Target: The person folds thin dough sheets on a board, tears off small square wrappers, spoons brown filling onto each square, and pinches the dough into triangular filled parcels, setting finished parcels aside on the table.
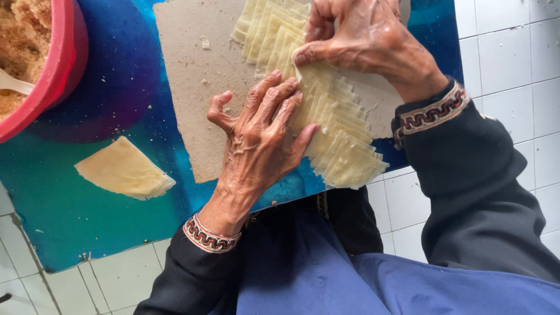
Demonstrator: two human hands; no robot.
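Where the frame began, nearest the camera: blue lap cloth point(303, 274) and black sleeves with patterned cuffs, over white floor tiles point(507, 52).
Left hand: point(259, 140) laid flat, fingers spread and open, pressed down on the fanned row of pastry sheets point(332, 134); nothing gripped.
Pastry sheets: pale yellow, thin, overlapped like shingles, run diagonally across the brown board point(192, 70), lower end hanging just past the board's edge.
Right hand: point(356, 38) further up the row, thumb and forefinger pinched shut on the corner of one sheet point(298, 71), lifted slightly off the stack.
Board: rested on the blue mat point(116, 87), dotted with crumbs.
Loose folded sheet: point(124, 169) lay alone on the mat, well apart to the left of both hands.
Red bowl: point(61, 64) far left corner, filled with brown crumbly filling point(23, 35), white spoon handle point(14, 84) poking out.
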